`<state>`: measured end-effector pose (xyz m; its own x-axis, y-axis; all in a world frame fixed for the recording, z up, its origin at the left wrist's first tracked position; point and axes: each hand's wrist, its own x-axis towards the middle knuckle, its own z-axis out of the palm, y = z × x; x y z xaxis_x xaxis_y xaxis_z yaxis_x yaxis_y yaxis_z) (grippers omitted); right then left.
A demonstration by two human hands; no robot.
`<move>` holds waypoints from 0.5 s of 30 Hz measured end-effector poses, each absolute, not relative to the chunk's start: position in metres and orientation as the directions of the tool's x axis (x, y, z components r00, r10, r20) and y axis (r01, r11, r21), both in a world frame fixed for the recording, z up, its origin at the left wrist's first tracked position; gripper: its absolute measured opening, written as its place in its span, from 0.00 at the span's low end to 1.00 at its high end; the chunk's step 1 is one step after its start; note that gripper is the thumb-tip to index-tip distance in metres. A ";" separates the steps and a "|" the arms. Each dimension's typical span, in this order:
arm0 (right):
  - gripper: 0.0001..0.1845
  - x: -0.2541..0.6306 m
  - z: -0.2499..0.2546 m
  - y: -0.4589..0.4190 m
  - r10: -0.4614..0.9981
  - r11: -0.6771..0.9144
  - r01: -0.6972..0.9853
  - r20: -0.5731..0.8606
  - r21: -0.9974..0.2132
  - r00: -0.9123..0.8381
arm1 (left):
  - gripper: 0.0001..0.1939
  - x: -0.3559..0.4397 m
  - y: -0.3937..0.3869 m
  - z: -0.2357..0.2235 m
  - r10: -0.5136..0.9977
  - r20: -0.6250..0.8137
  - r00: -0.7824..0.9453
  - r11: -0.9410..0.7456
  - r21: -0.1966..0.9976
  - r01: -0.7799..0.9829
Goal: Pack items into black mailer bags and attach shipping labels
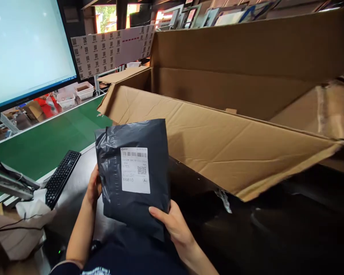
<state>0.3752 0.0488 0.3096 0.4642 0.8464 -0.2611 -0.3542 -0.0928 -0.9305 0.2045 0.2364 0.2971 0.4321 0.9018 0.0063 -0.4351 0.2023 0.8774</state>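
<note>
I hold a black plastic mailer bag (157, 152) upright in front of me with both hands. A white shipping label (135, 169) with a barcode and a QR code faces me on its front. My left hand (93, 188) grips the bag's left edge. My right hand (172, 223) holds its lower right corner, thumb on the front. The bag hangs over a grey work surface (74, 198), just left of a big open cardboard box (223, 149).
The big box's flap juts toward me at the right. A black keyboard (61, 177) lies at the left beside a green conveyor belt (46, 141). A lit monitor (25, 49) stands at the upper left. White baskets (84, 90) sit beyond the belt.
</note>
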 end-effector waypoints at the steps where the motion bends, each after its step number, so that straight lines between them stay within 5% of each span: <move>1: 0.36 0.375 0.309 0.054 0.857 -0.089 -0.340 -0.246 -0.936 0.452 | 0.42 0.197 0.235 0.290 0.851 0.063 0.522 0.197 0.882 -0.428; 5: 0.34 0.372 0.303 0.077 0.887 -0.110 -0.277 -0.220 -0.954 0.407 | 0.50 0.174 0.227 0.270 0.770 0.076 0.633 0.174 0.930 -0.323; 15: 0.36 0.353 0.287 0.120 0.921 -0.191 -0.266 -0.267 -0.945 0.284 | 0.45 0.141 0.225 0.279 0.940 0.012 0.341 0.086 0.959 -0.272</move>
